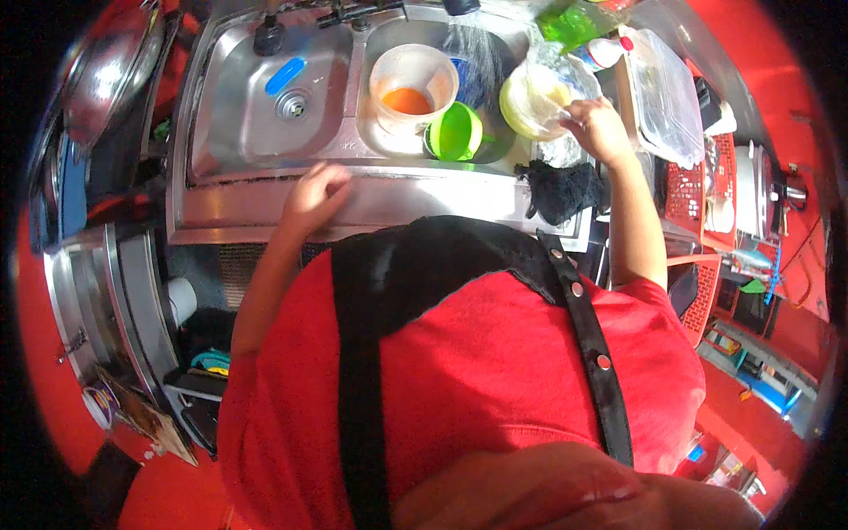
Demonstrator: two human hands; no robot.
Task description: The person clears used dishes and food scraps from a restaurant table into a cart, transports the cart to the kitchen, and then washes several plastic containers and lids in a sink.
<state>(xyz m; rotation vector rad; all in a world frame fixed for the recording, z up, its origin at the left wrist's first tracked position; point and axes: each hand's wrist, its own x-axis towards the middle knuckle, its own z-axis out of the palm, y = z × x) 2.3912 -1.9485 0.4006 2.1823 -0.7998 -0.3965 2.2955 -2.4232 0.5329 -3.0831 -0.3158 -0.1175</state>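
Note:
My right hand (596, 129) is at the right side of the double sink, its fingers at the rim of a pale yellow bowl (520, 106); whether they grip it is unclear. Over the front edge of the left basin hangs my left hand (318, 195), slightly blurred, holding nothing. A translucent plastic tub (424, 66) with orange liquid stands in the right basin, beside a bright green cup (456, 132). Behind them water sprays from a black faucet head (462, 6) past a blue item (467, 76). A blue object (285, 76) lies near the left basin's drain.
Right of the sink are a black cloth (563, 192), a white bottle with a red cap (604, 53), a clear plastic container (666, 96) and a red plastic basket (686, 192). A large metal bowl (112, 79) stands at the far left. The steel sink's front edge (424, 199) runs before me.

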